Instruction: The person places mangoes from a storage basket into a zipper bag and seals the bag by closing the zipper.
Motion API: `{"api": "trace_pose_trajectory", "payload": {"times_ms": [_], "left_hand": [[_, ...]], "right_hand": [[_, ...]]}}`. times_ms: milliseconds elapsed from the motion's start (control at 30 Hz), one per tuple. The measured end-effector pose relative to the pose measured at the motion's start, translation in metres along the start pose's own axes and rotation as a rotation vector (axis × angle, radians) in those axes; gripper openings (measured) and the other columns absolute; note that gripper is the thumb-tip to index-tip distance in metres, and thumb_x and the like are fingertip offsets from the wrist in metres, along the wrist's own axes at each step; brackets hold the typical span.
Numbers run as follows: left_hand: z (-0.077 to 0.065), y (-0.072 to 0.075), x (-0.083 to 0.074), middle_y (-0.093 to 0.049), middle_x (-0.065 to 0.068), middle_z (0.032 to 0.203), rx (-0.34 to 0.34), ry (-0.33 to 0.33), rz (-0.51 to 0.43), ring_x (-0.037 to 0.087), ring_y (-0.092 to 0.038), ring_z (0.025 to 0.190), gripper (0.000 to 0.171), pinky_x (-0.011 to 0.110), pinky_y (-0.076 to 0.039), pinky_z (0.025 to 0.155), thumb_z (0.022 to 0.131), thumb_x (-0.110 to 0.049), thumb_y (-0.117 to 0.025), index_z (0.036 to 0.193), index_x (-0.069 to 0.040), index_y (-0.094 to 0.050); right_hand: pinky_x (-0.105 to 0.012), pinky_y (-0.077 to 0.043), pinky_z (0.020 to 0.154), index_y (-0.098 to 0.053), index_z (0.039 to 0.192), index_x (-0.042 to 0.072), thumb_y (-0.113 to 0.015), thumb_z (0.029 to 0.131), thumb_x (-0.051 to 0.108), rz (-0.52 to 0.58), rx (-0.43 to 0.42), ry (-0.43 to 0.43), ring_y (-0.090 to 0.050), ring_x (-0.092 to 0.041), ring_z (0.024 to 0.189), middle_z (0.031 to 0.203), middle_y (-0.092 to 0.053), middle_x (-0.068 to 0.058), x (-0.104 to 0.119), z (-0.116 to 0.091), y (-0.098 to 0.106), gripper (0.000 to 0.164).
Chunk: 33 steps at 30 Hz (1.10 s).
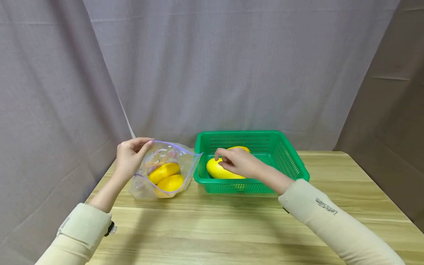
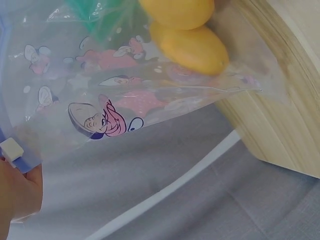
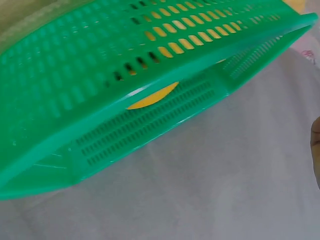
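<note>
My left hand pinches the top edge of a clear zip bag with a purple seal and pink cartoon prints. The bag's mouth gapes toward me. Inside it two yellow mangoes lie one against the other, also visible through the plastic in the left wrist view. Over the left part of a green basket, my right hand hovers with loosely bent fingers, holding nothing. Below it lies a yellow mango, and another mango shows behind, partly hidden by the hand.
A light wood table carries the bag at left and the basket beside it. Grey cloth hangs close behind the basket and along both sides. The bag's right corner reaches the basket's left rim.
</note>
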<state>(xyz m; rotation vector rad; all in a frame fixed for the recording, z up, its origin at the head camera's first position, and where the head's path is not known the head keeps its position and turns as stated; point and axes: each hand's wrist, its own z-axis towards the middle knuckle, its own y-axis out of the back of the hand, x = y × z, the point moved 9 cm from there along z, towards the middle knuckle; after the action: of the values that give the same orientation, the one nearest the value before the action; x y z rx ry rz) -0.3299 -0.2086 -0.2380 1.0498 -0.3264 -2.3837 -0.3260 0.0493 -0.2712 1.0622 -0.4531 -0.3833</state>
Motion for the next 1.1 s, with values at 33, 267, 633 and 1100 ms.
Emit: {"api": "trace_pose_trajectory", "payload": {"times_ms": [33, 267, 633, 1100], "left_hand": [[0.000, 0.000, 0.000, -0.072, 0.021, 0.087, 0.000, -0.003, 0.000, -0.016, -0.057, 0.067, 0.015, 0.004, -0.046, 0.061, 0.088, -0.007, -0.065, 0.093, 0.006, -0.071], [-0.001, 0.000, -0.002, -0.072, 0.021, 0.087, -0.003, -0.008, -0.001, -0.014, -0.058, 0.067, 0.015, 0.004, -0.046, 0.061, 0.088, -0.007, -0.065, 0.093, 0.006, -0.071], [-0.006, 0.003, -0.003, -0.071, 0.022, 0.086, -0.023, -0.014, -0.010, -0.017, -0.057, 0.068, 0.015, 0.003, -0.046, 0.061, 0.087, -0.006, -0.066, 0.093, 0.006, -0.071], [-0.010, 0.007, -0.002, -0.071, 0.022, 0.084, -0.029, -0.014, -0.015, -0.014, -0.057, 0.066, 0.015, 0.003, -0.045, 0.060, 0.087, -0.007, -0.066, 0.092, 0.006, -0.072]], "right_hand": [[-0.016, -0.027, 0.053, -0.056, 0.095, 0.008, -0.057, 0.090, 0.003, 0.000, 0.004, -0.018, -0.027, -0.003, 0.053, 0.059, -0.036, 0.006, -0.003, -0.002, 0.000, 0.007], [-0.019, -0.035, 0.055, -0.053, 0.091, 0.009, -0.057, 0.091, 0.002, 0.034, -0.002, -0.103, -0.035, -0.005, 0.054, 0.062, -0.045, 0.004, -0.023, -0.013, 0.004, 0.008], [-0.019, -0.031, 0.052, -0.052, 0.089, 0.009, -0.058, 0.091, 0.004, 0.025, -0.016, -0.175, -0.033, -0.006, 0.051, 0.059, -0.043, 0.004, -0.046, -0.025, 0.003, 0.008], [-0.021, -0.037, 0.053, -0.054, 0.087, 0.010, -0.059, 0.091, 0.006, 0.030, -0.057, -0.215, -0.041, -0.008, 0.058, 0.067, -0.050, 0.003, -0.059, -0.032, -0.006, 0.008]]}}
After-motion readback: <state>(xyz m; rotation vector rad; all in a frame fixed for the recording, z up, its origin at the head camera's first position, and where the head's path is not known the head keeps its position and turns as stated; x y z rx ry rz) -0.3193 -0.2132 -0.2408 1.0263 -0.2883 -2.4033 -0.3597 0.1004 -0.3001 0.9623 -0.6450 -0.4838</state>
